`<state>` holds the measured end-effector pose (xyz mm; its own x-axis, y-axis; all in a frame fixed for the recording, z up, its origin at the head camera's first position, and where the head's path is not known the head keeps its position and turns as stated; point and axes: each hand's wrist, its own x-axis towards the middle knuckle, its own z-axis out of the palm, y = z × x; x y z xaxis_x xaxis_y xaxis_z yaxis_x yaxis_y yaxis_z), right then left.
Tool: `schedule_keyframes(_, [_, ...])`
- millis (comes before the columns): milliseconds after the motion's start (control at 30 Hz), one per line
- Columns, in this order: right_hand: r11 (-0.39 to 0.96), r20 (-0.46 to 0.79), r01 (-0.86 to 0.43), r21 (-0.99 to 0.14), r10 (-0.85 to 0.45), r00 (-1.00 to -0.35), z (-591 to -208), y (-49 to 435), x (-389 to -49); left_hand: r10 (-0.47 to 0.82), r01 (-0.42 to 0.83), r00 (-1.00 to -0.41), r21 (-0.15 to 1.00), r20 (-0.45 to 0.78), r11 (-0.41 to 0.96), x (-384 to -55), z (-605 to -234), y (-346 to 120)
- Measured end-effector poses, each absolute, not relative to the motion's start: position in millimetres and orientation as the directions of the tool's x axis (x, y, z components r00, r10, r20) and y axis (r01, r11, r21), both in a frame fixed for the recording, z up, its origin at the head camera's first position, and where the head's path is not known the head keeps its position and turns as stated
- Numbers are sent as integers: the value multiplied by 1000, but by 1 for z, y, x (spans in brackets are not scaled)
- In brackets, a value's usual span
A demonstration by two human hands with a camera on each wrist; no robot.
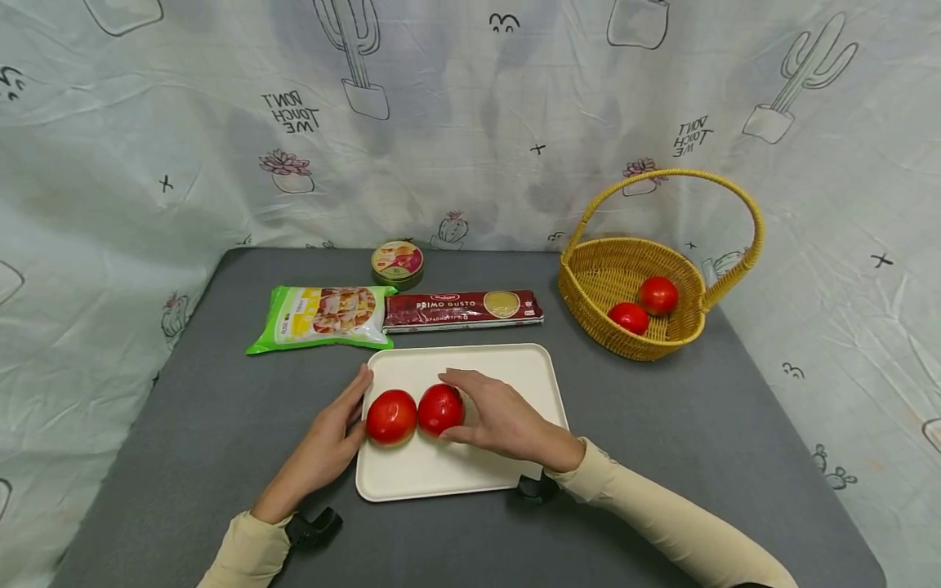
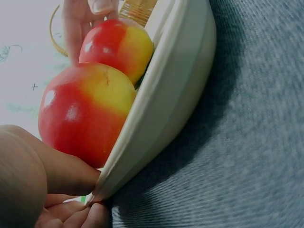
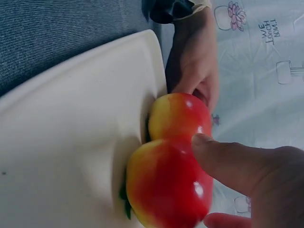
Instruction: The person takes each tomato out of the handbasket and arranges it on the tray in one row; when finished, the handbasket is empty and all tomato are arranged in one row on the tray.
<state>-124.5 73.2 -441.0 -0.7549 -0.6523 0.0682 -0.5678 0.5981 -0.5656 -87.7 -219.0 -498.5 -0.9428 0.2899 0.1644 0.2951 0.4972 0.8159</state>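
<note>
Left grip pinches tray; right grip spans tomato.

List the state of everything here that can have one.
Left hand: pinching the tray at its rim
Right hand: curved round the right tomato
Left tomato: on the tray, beside the right one
Tray: bearing two tomatoes
Basket: upright, two tomatoes inside
Green-edged bag: lying flat
Spaghetti packet: lying flat
Tin: upright, closed

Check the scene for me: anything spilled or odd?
No spill shows. Slightly odd: the right tomato on the tray seems upside down, green leaves poking out underneath. Backdrop lettering also reads mirrored.
</note>
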Motion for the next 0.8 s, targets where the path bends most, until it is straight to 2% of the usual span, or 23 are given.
schedule_keyframes(133, [606,74,-545,-579,-627,-775,-435,83,-127,291,308,-940,814,179,493,-88,-499,-218])
schedule_keyframes(400, [648,112,-457,-609,-501,-858,-404,123,-147,287,292,-944,809,161,509,-90,-498,-219])
schedule_keyframes(667, [692,159,-328,-643,-298,-941,-370,192,-192,280,267,-951,812,133,520,-89,-498,-220])
schedule_keyframes(800, [763,91,-227,-605,-217,-972,-361,233,-222,282,255,-952,815,117,520,-88,-497,-219])
